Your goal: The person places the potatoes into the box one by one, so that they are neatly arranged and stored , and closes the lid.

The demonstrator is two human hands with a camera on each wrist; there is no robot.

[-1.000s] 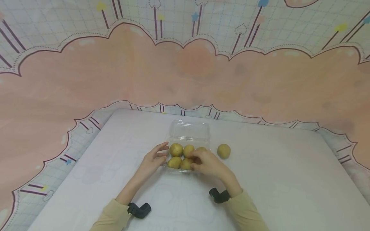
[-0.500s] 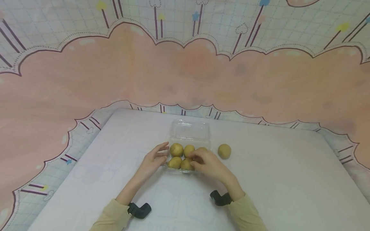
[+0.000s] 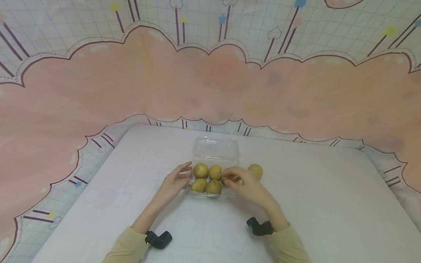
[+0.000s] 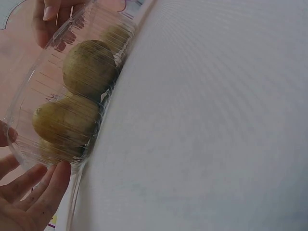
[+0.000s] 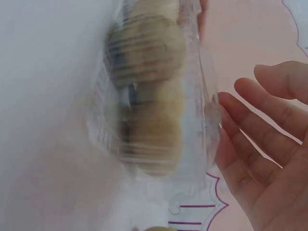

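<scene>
A clear plastic clamshell box (image 3: 215, 149) lies on the white table with its lid folded back. Several yellow-brown potatoes (image 3: 200, 170) sit in its base in two rows. My left hand (image 3: 175, 179) rests fingertips on the box's left end, as the left wrist view shows with fingers (image 4: 54, 190) at the clear wall. Over the box's right end hovers my right hand (image 3: 246, 183), fingers loosely bent and nothing between them; it hides part of the potatoes there. In the right wrist view the right hand (image 5: 274, 154) is beside the rim, palm bare.
One loose potato (image 3: 256, 170) lies on the table right of the box, partly behind my right hand. A patterned pink and white cloth backdrop (image 3: 210, 87) rises behind the table. Black cameras (image 3: 159, 240) are strapped to both wrists.
My right hand has moved right, off the front middle potato, which now shows whole. The left hand, the box and the loose potato have stayed where they were.
</scene>
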